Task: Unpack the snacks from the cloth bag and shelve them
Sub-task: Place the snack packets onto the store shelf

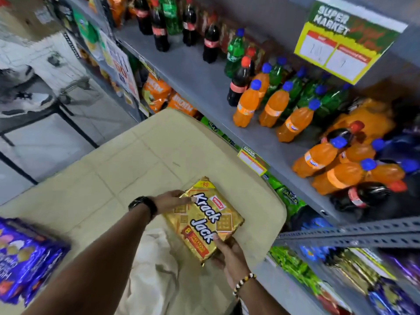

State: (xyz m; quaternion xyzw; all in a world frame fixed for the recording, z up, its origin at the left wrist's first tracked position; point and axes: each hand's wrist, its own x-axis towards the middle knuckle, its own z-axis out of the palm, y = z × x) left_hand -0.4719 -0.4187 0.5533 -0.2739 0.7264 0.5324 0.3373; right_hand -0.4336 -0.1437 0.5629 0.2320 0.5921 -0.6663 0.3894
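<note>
A gold Krack Jack biscuit pack [205,221] is held flat above the beige table [145,155]. My left hand [172,199] grips its far left edge, a black watch on that wrist. My right hand [227,251] grips its near corner from below, a beaded bracelet on the wrist. The pale cloth bag [152,269] lies crumpled on the table just below the pack, between my forearms. A stack of purple biscuit packs [25,258] sits at the table's near left corner.
Grey metal shelving [204,87] runs along the right, holding orange, green and cola bottles [275,105]. Lower shelves hold green and orange snack bags [288,196]. A slotted shelf rail [352,235] juts out near my right hand. A dark metal stand [56,114] is at left.
</note>
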